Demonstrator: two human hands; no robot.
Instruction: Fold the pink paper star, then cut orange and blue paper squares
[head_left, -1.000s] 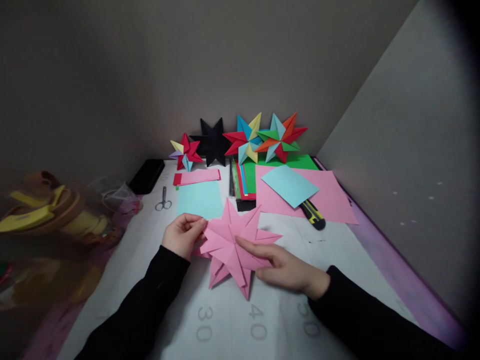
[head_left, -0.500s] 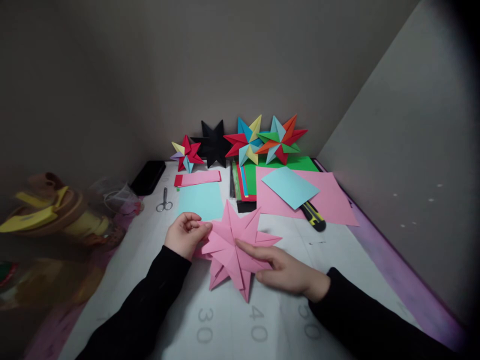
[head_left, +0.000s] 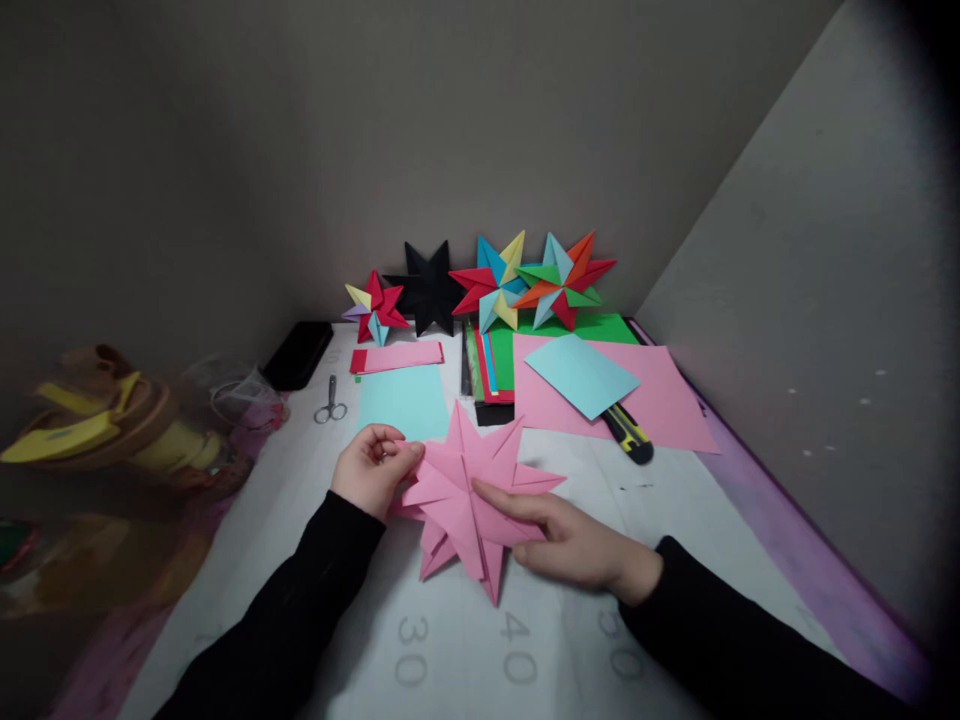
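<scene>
A pink folded paper star (head_left: 457, 505) with several points lies on the white numbered sheet in front of me. My left hand (head_left: 371, 468) pinches its upper-left point between thumb and fingers. Over the star's middle, my right hand (head_left: 570, 535) lays its index finger near the centre, with the thumb at the right edge and the other fingers curled underneath, partly hidden. Just beyond the star is a light blue paper square (head_left: 403, 400), its near edge close to my left fingertips.
Small scissors (head_left: 331, 402) and a black phone (head_left: 298, 355) lie at left. Several finished paper stars (head_left: 491, 280) lean on the back wall. A utility knife (head_left: 628, 435) sits partly under a blue sheet (head_left: 581, 372) on pink paper (head_left: 675, 400). A brown container (head_left: 124, 420) stands far left.
Both hands keep the same hold on the pink star. The whole view has shifted very slightly; nothing else has visibly changed.
</scene>
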